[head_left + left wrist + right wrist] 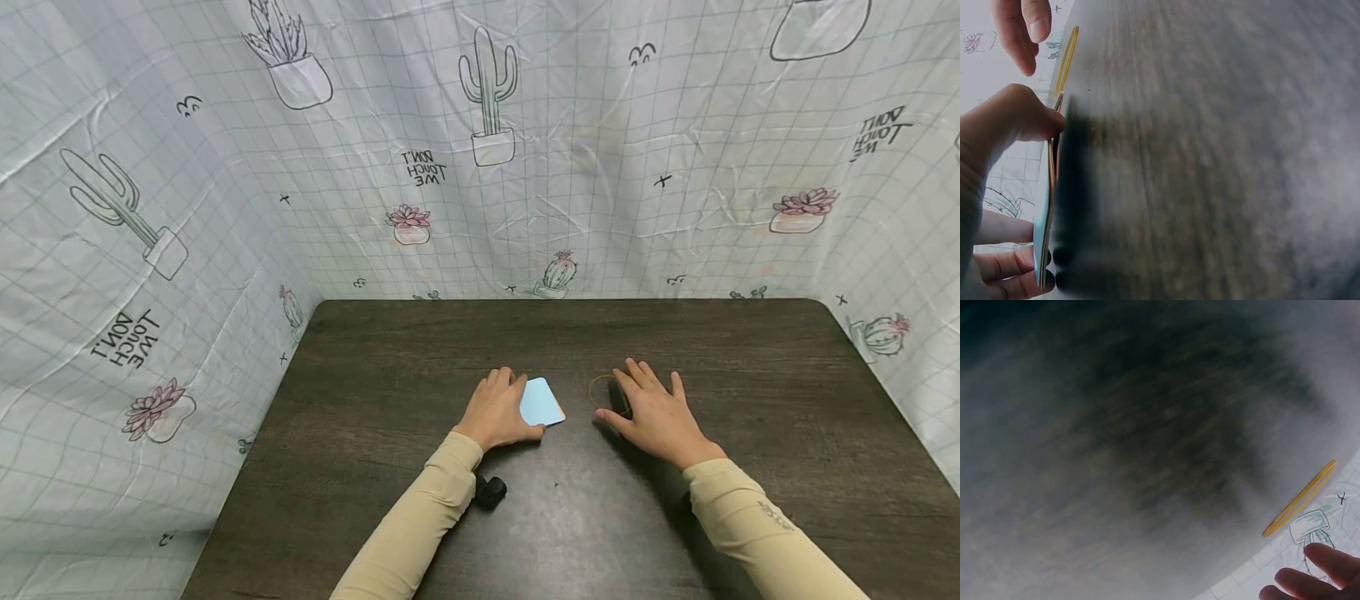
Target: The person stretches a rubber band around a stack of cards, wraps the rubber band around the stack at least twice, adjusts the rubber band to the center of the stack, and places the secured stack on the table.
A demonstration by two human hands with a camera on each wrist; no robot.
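Observation:
My left hand (497, 410) grips a small, thin stack of light blue square sheets (540, 403) by its edges, thumb at the near side and fingers at the far side. In the left wrist view the stack (1041, 231) shows several layers with orange-brown edges, slightly parted near the thumb, close over the table. To the right lies a thin yellow rubber band (590, 392), spread in a ring on the table. My right hand (658, 417) hovers beside it with fingers spread, holding nothing. In the right wrist view the band (1272, 529) lies past the fingertips.
The dark wood-grain table (390, 333) ends at a back edge with rounded corners. A white grid curtain (600, 233) with cactus prints hangs behind it and along both sides. A small black device (491, 492) shows beside the left sleeve.

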